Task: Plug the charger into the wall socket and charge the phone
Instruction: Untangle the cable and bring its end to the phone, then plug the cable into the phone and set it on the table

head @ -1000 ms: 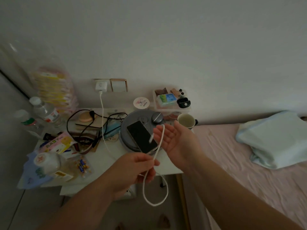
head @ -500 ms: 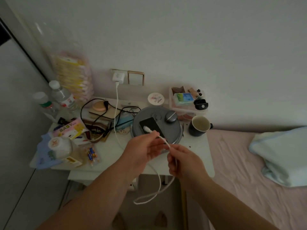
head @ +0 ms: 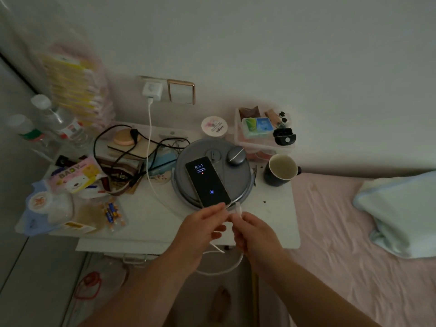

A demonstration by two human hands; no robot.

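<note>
The white charger (head: 152,90) sits in the wall socket. Its white cable (head: 148,147) hangs down over the bedside table (head: 151,215) and runs to my hands, with a loop (head: 219,270) dangling below them. The black phone (head: 207,181) lies face up on a round grey lid (head: 238,180), its screen lit and showing 8:51. My left hand (head: 203,228) is closed around the cable, and its fingertips are at the phone's near end. My right hand (head: 253,232) pinches the cable's plug end (head: 238,208), which points up just right of the phone's near corner.
A dark mug (head: 280,171) stands right of the lid, with a clear box of small items (head: 264,131) behind it. Black cords (head: 118,149), packets and bottles (head: 59,121) crowd the table's left side. A bed with a pillow (head: 401,213) lies to the right.
The phone's screen has lit up. Both hands moved down to the phone's near end. The plug end passed from my left hand to my right.
</note>
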